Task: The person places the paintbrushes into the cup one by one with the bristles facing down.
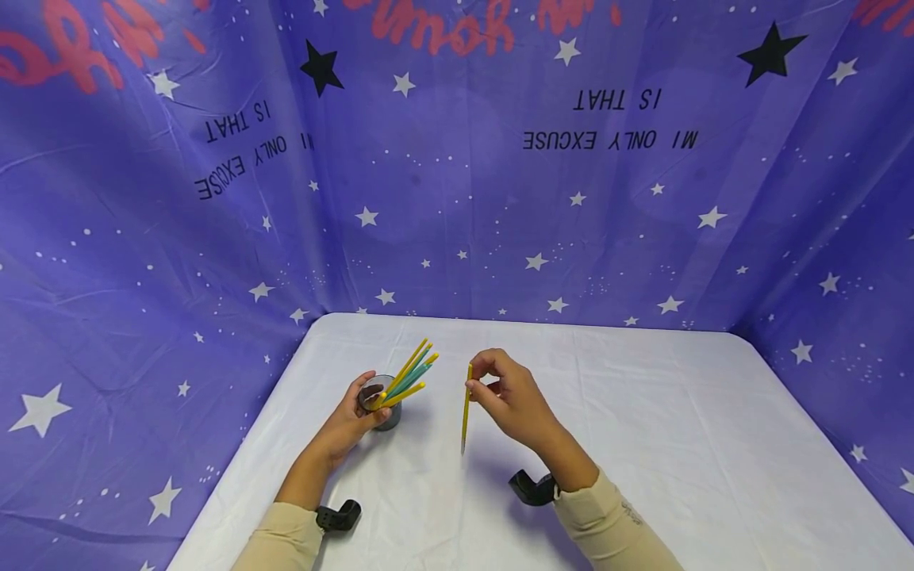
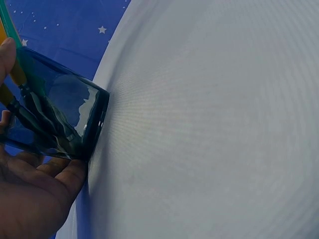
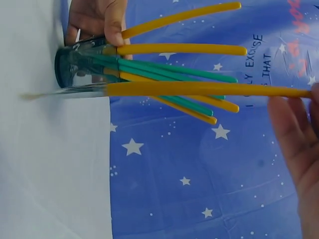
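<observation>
My left hand (image 1: 350, 428) grips a smoky see-through cup (image 1: 389, 419) around its side. Several paintbrushes (image 3: 179, 74) with yellow or green handles stand in the cup, handle ends up and leaning out to the right. Through the wall of the cup, the left wrist view shows their brush ends (image 2: 45, 119) at the bottom. To the right of the cup, my right hand (image 1: 517, 400) pinches a yellow paintbrush (image 1: 466, 412) near the top of its handle. That brush hangs nearly upright with its bristles down, apart from the cup in the head view.
A white cloth covers the table (image 1: 678, 444). Purple-blue curtains (image 1: 471, 182) with stars and lettering rise behind it and on both sides. A black wrist mount shows at the left wrist (image 1: 339, 517) and the right wrist (image 1: 531, 487).
</observation>
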A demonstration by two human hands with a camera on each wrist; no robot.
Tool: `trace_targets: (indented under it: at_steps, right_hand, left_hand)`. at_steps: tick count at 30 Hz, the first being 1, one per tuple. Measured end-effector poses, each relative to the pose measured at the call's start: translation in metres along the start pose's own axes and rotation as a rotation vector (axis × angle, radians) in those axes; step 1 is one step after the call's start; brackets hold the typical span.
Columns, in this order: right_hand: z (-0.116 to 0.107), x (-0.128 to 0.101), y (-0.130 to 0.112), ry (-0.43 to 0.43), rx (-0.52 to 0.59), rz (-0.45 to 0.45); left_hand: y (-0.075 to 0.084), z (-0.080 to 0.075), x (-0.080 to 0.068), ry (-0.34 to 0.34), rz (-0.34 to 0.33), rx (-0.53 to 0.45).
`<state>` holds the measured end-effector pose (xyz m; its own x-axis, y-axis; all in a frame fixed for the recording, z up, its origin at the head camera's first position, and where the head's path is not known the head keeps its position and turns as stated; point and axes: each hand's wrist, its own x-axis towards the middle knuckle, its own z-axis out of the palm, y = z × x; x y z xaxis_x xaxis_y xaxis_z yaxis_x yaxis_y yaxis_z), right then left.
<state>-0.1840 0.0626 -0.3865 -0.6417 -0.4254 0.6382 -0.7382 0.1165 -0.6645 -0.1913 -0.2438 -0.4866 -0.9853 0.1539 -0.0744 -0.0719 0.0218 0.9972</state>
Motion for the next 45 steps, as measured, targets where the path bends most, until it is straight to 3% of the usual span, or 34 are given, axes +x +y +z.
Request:
trace_targets:
  at_steps: [11, 22, 28, 35, 45]
  right_hand:
    - [0.019, 0.009, 0.003, 0.304, 0.259, -0.096]
    - [0.046, 0.013, 0.01, 0.459, 0.351, -0.089]
    - [0.06, 0.015, 0.016, 0.494, 0.36, -0.098]
    - [0.077, 0.011, 0.021, 0.476, 0.344, -0.006]
    - [0.082, 0.017, 0.0, 0.456, 0.258, 0.044]
  left_hand:
    - [-0.001, -0.001, 0.0, -0.013, 0.008, 0.002]
    - [0.001, 0.0, -0.001, -0.011, 0.005, 0.006]
    - [0.002, 0.0, -0.002, -0.014, 0.004, 0.006]
    - [0.0, 0.0, -0.001, -0.014, 0.006, 0.002]
    - [-0.001, -0.001, -0.001, -0.012, 0.011, -0.008]
